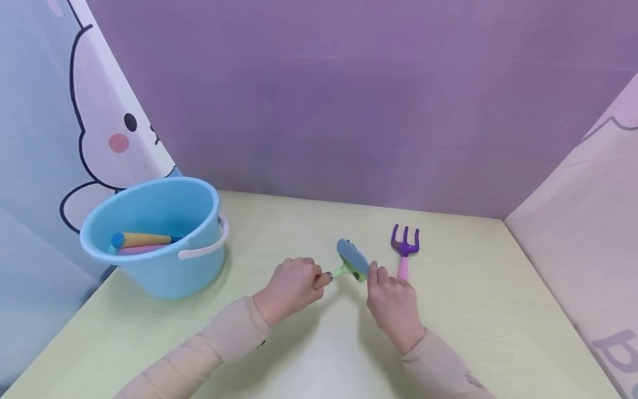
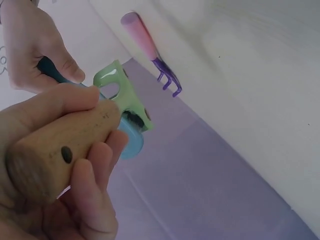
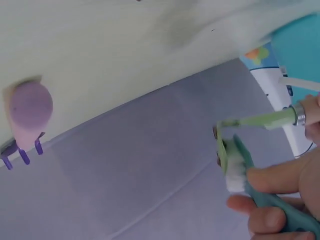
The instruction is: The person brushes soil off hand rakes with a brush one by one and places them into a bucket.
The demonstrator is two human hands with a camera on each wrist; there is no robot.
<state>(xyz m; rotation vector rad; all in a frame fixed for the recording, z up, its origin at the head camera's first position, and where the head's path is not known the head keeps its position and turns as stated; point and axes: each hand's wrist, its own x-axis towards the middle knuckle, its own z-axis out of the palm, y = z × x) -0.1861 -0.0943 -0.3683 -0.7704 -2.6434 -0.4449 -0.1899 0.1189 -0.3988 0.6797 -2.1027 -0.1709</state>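
My left hand (image 1: pixel 291 289) grips the wooden handle (image 2: pixel 70 145) of a small hand hoe (image 1: pixel 340 271). Its green head stands crosswise to the shaft and has a cut-out. From the other side my right hand (image 1: pixel 396 310) holds a blue brush (image 1: pixel 355 258) by its handle, thumb along the back. White bristles (image 3: pixel 235 172) lie against the hoe's green head in the right wrist view. Both tools are raised over the table. Just beyond my right hand lies a toy fork (image 1: pixel 405 249) with purple tines and a pink handle, partly hidden by that hand in the head view.
At the left of the pale table (image 1: pixel 478 310) stands a light blue bucket (image 1: pixel 171 280) with a white handle (image 1: pixel 204 252). Inside it lie a yellow-handled tool (image 1: pixel 144 240) and something pink. A purple backdrop (image 1: pixel 349 111) rises behind, with printed cloth (image 1: pixel 40 183) at the left.
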